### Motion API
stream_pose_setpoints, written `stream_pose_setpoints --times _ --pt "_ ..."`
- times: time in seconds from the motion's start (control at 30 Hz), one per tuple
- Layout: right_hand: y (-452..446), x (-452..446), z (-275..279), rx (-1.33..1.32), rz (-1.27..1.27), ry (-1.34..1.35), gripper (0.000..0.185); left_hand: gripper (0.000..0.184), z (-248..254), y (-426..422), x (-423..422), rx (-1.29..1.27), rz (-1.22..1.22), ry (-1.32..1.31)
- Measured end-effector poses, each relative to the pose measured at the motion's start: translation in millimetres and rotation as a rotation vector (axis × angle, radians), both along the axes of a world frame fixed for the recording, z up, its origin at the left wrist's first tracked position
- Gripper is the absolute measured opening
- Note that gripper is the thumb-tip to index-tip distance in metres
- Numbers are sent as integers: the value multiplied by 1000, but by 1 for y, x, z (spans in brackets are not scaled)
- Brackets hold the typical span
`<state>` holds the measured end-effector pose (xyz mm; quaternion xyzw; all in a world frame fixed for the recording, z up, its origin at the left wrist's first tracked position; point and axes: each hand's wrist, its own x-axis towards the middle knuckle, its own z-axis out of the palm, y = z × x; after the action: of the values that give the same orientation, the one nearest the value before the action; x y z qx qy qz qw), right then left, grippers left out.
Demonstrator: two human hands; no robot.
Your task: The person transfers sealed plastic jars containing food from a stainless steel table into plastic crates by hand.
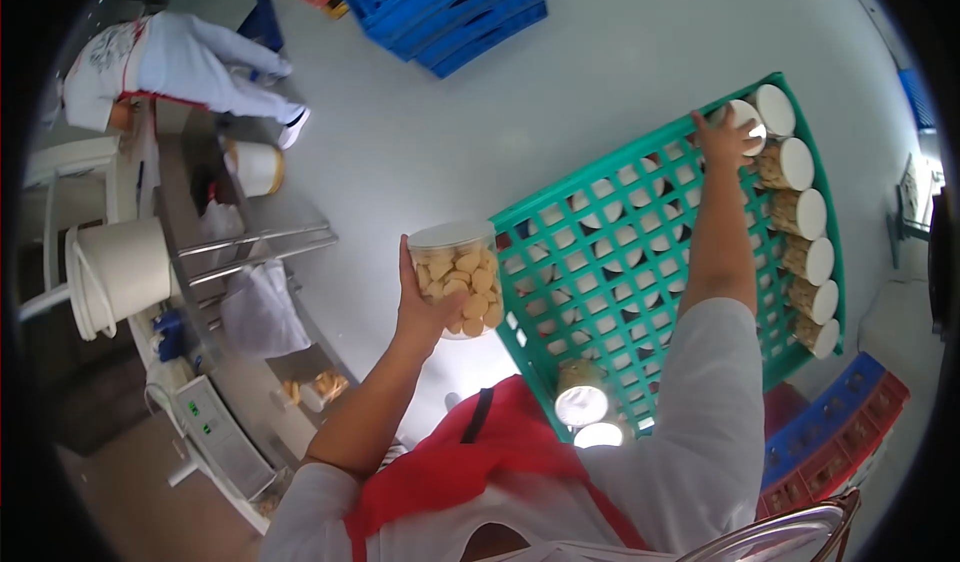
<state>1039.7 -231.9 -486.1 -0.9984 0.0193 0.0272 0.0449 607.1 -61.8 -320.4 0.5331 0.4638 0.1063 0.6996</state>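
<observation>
My left hand is wrapped round a clear jar of round cookies with a white lid, held upright beside the near left side of the green crate. Over at the crate's far right corner, my right hand grips the white lid of another jar. That jar's body is mostly hidden by the hand and crate. Along the crate's right side lies a row of several white-lidded jars. Two more jars lie at the near left corner, their ends catching the light.
Blue crates are stacked on the floor ahead. At the left, another person bends by a steel table holding a white bucket and a digital scale. Red and blue crates stand at the lower right.
</observation>
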Motion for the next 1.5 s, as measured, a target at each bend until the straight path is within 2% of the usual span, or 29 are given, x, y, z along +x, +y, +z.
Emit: stream_pose_setpoints --times 0.1,0.13,0.23,0.27,0.33,0.47,0.5,0.6,0.7,0.73,0.77,0.83,0.87,0.93,0.97,1.03,1.07,1.1,1.13,1.17,1.2,1.27,1.3,1.4,1.43,1.5 --pt "-15 -13 -20 73 133 -199 58 103 8 11 -23 40 53 81" --pt "-25 -17 -30 73 213 -221 58 104 12 15 -30 36 76 81" --pt "-46 -72 -48 143 440 -232 60 98 13 26 -69 -81 124 -131" --pt "-49 -106 -39 85 478 -144 64 97 16 30 -82 -243 96 -256" --pt "-54 -171 -6 -5 645 -210 70 99 26 37 -109 -550 25 -519" --pt "-45 -220 -4 305 370 -68 67 106 78 35 -150 -508 59 -607" --pt "-40 -223 2 383 293 -12 65 105 72 32 -171 -546 128 -693" --pt "-14 -224 37 683 716 211 60 105 104 30 -204 -471 78 -898" --pt "40 -284 159 1128 894 924 62 96 139 14 -248 -581 125 -1110" --pt "59 -313 193 1259 1075 1090 64 93 148 6 -267 -641 132 -1168" --pt "79 -346 224 1375 1256 1262 66 85 150 0 -290 -654 173 -1128" --pt "109 -421 273 1439 1551 1519 77 80 183 -23 -329 -342 215 -801" --pt "117 -464 303 1509 1634 1531 89 78 200 -36 -345 -200 243 -643" --pt "111 -565 352 1745 1042 1933 98 80 215 -59 -381 -217 256 -694" --pt "107 -603 354 1723 872 2191 98 81 217 -69 -404 -260 287 -773" --pt "102 -668 344 1590 448 2690 98 86 212 -85 -450 -184 375 -891" --pt "99 -691 333 1450 300 2803 97 88 209 -93 -473 -144 416 -952" --pt "96 -712 318 1295 142 2899 96 88 151 -100 -509 -89 414 -1199" --pt "93 -732 310 1128 -24 2975 96 87 145 -105 -528 -30 346 -1304" --pt "92 -750 336 1009 588 2588 95 87 140 -110 -547 25 271 -1412" --pt "97 -768 346 920 567 2563 95 86 134 -116 -566 72 191 -1518" --pt "109 -802 360 758 550 2503 95 85 190 -157 -604 -50 710 -1051" --pt "117 -815 367 743 641 2597 84 88 206 -164 -615 13 869 -984" --pt "127 -866 398 860 1355 2077 83 87 218 -187 -653 449 1053 -588" --pt "134 -884 398 856 1489 2024 94 90 211 -192 -668 522 1099 -593" --pt "128 -921 394 889 1763 1844 96 93 202 -201 -679 725 1258 -313"
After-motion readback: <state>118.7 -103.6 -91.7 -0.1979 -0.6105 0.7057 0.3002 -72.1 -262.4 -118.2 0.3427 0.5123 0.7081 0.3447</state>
